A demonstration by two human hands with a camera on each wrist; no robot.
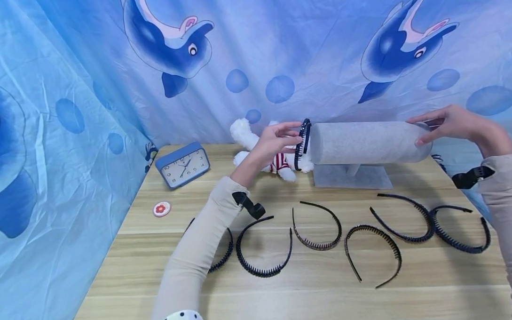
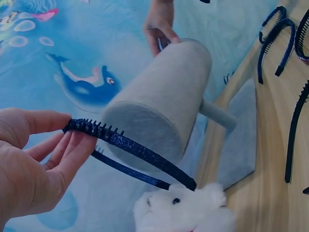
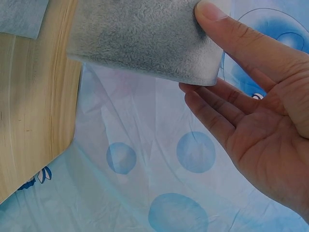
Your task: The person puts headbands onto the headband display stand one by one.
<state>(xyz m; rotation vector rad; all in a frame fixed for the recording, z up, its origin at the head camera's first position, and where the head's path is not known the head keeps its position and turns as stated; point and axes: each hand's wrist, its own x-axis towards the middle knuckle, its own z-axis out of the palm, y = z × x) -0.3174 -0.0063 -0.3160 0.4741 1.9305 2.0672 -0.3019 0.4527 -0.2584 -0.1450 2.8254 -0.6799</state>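
Note:
My left hand [image 1: 272, 143] pinches a black toothed headband [image 1: 298, 156] between thumb and fingers. In the left wrist view, the headband [image 2: 145, 151] is held at its curved middle, its two ends pointing toward the near round face of a grey padded cylinder [image 2: 159, 92]. This cylinder lies level on a short post above a flat grey base [image 1: 371, 177]. At the cylinder's far right end, my right hand [image 1: 455, 124] grips it. The right wrist view has the thumb [image 3: 212, 10] against one side of the plush cover, with the other fingers at its lower edge.
Several black headbands lie across the wooden table [image 1: 261, 301], one of them [image 1: 264, 272] right of the left forearm. A white plush toy [image 1: 242, 132] sits behind the left hand. At the left stand a blue clock [image 1: 182, 165] and a round flower badge [image 1: 161, 209]. A dolphin-print curtain [image 1: 319, 44] hangs behind.

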